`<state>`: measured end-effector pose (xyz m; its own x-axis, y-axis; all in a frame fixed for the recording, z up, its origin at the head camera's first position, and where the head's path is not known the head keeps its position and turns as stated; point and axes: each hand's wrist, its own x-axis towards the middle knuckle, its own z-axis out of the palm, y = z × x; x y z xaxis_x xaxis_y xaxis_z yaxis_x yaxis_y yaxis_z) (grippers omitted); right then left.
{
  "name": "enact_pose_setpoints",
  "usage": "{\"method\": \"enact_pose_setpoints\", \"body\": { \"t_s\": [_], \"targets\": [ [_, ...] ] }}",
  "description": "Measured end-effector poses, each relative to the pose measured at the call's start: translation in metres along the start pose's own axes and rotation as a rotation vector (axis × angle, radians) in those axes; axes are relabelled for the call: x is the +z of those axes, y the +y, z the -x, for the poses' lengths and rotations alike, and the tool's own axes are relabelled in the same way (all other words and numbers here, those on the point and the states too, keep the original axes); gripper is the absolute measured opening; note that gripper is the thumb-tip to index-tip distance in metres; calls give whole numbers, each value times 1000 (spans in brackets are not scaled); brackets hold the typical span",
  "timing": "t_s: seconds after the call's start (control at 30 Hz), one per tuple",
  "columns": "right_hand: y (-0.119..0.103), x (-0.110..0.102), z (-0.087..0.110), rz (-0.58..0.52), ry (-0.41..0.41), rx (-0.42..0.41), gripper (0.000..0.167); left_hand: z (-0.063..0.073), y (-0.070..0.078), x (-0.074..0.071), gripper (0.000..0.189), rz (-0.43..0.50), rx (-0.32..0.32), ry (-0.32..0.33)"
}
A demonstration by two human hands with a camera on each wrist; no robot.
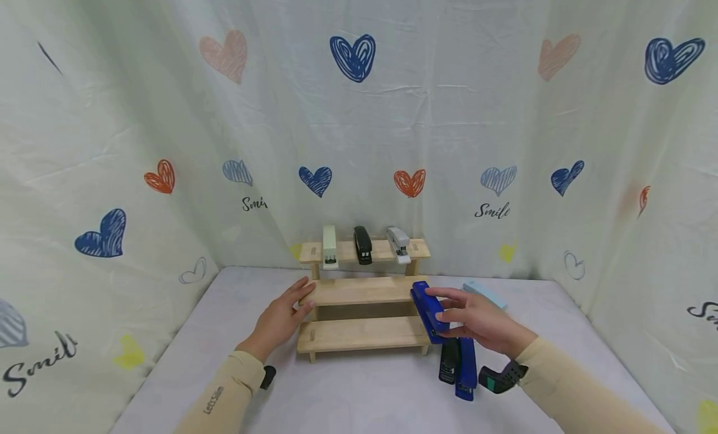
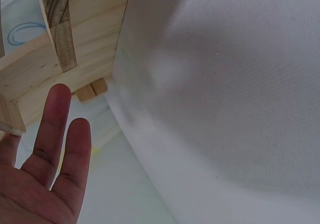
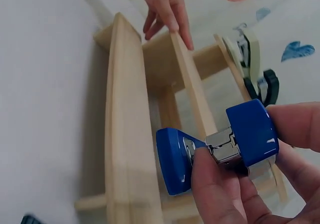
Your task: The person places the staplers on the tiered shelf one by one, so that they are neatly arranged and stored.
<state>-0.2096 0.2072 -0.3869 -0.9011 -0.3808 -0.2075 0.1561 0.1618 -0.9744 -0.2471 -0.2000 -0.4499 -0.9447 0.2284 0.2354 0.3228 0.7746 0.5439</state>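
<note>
My right hand (image 1: 485, 318) pinches a blue stapler (image 1: 429, 312) between thumb and fingers at the right end of a three-tier wooden shelf (image 1: 364, 334). In the right wrist view the blue stapler (image 3: 252, 134) shows its metal front end towards the camera, its two arms spread apart. My left hand (image 1: 283, 315) touches the left end of the middle tier; in the left wrist view two of its fingers (image 2: 52, 119) are straight. On the top tier stand a pale green stapler (image 1: 330, 247), a black stapler (image 1: 363, 245) and a grey stapler (image 1: 399, 244).
Below my right hand, another black stapler (image 1: 449, 360) and a second blue stapler (image 1: 466, 368) lie side by side on the white table (image 1: 348, 396). A light blue stapler (image 1: 485, 293) lies behind that hand. A heart-printed curtain (image 1: 426, 122) hangs behind the shelf.
</note>
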Motion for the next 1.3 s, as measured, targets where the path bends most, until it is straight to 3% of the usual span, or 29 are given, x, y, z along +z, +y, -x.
{"method": "enact_pose_setpoints", "body": {
  "t_s": [0.43, 0.67, 0.9, 1.3],
  "targets": [
    [-24, 79, -66, -119, -48, -24, 52, 2, 2, 0, 52, 11, -14, -7],
    [-31, 112, -91, -133, -60, -22, 50, 2, 4, -3, 51, -5, -11, -2],
    [-34, 131, -104, -131, -68, -26, 49, -1, 3, 0, 51, -3, -17, -6],
    [-32, 140, -109, -164, -78, -61, 56, -2, 3, 0, 51, -5, -28, -15]
  ]
}}
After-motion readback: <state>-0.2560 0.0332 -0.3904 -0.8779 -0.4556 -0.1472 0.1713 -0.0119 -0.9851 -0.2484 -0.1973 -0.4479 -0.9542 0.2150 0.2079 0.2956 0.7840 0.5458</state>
